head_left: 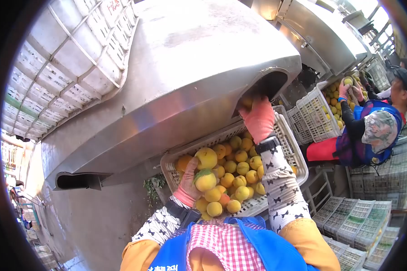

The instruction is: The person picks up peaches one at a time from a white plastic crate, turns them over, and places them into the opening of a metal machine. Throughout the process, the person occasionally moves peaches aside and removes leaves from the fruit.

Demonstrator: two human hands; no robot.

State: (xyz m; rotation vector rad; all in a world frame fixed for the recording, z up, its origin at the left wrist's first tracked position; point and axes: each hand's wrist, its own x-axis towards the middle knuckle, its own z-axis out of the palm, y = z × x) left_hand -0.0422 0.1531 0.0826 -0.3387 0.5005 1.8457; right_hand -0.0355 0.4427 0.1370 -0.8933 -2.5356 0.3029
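- Leafy peach (205, 182): sat at 3 o'clock from L hand (186, 185), touching it; round, so no long axis.
- L hand was curled round it; 2nd peach (206, 158) was just off at 12, by its fingertips; couldn't tell if gripped too.
- Crate (290, 135): below L hand, w/ loose peaches (242, 168) inside; long axis ran approx 8 to 2.
- Mouth (272, 84) of machine (181, 106): approx 1 o'clock from crate, above its far edge.
- R hand (260, 119) was nearer, fingers inside mouth; L hand lay well apart, approx 7–8 from it. R fingertips in shade, so couldn't tell if pinching anything.
- Co-worker (380, 135): approx 2 from crate, w/ a fruit (348, 81) in hand.
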